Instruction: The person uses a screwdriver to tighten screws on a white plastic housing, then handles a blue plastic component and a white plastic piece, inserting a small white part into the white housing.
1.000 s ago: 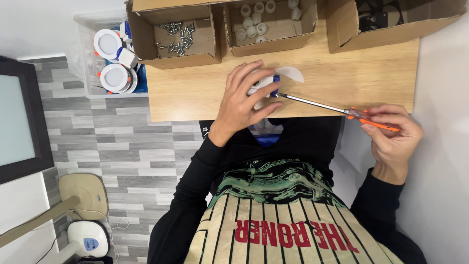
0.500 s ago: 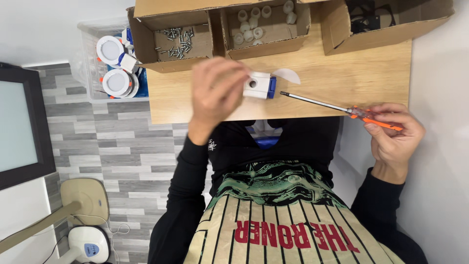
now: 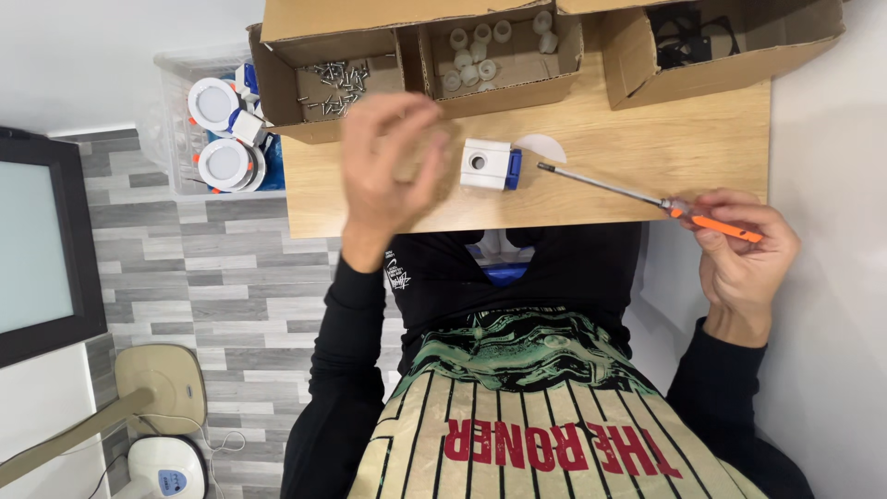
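Left hand (image 3: 388, 171): let go of the small white-and-blue plastic box (image 3: 490, 164), now lifted, loosely curled, empty.
Box: sits alone on the wooden counter (image 3: 647, 157).
Right hand (image 3: 739, 249): same as before, gripping the orange-handled screwdriver (image 3: 647, 197).

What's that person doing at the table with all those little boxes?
A person sits at a wooden table. The right hand holds an orange screwdriver that points at a small white and blue block lying on the table. The left hand is lifted and blurred, near a cardboard box of screws. It touches nothing that I can see. Another box holds small white parts.
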